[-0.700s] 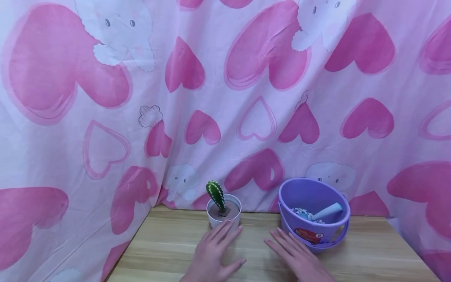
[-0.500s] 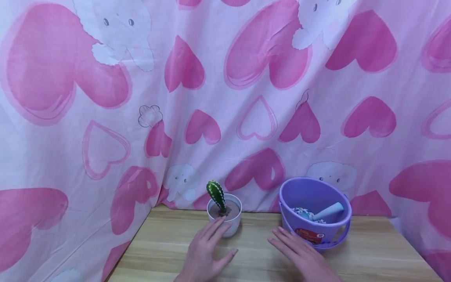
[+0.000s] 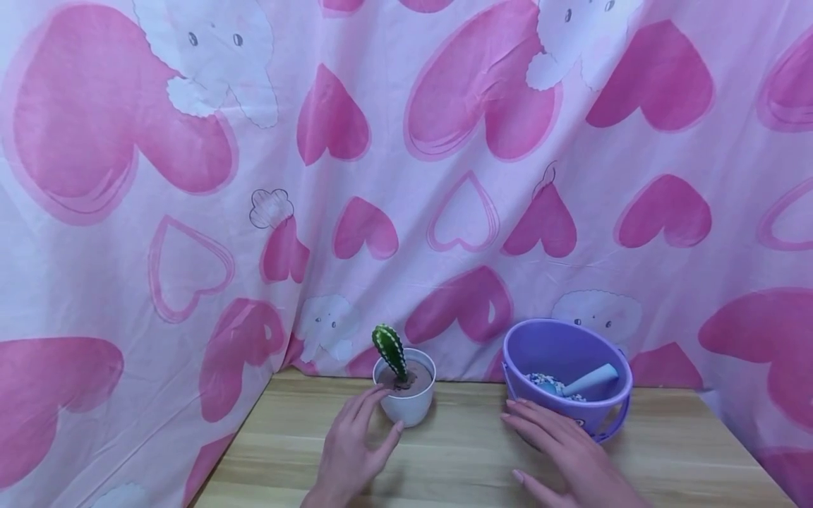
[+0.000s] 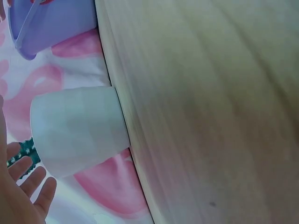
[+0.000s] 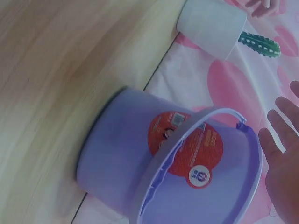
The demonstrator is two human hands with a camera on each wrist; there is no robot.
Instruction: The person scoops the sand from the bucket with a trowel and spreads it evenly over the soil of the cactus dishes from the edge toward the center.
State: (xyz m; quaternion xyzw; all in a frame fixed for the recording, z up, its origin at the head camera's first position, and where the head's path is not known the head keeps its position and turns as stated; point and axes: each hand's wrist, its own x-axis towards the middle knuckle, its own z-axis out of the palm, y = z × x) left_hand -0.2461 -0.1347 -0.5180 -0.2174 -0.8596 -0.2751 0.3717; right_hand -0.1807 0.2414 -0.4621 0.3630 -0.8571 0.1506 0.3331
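A green cactus with white-dotted ridges (image 3: 389,351) leans in a small white pot (image 3: 409,409) of brown soil. Beside the pot's left front, my left hand (image 3: 352,444) has its fingers spread, holding nothing; in the left wrist view the fingertips (image 4: 45,189) are near the rim. To the right stands a purple bucket (image 3: 562,346) with a red label (image 5: 187,144) and its handle (image 5: 163,154) hanging down. Inside are blue and white bits (image 3: 545,383) and a light blue tool handle (image 3: 591,381). My right hand (image 3: 565,451) is extended in front of the bucket, holding nothing; contact is unclear.
Both containers stand on a wood-grain table (image 3: 457,451). A pink curtain with hearts and white animals (image 3: 470,212) hangs behind the table and along its left side.
My left hand has moved left, from in front of the pot to its left side. My right hand has shifted right, now covering much of the bucket's front label. Pot and bucket stay put.
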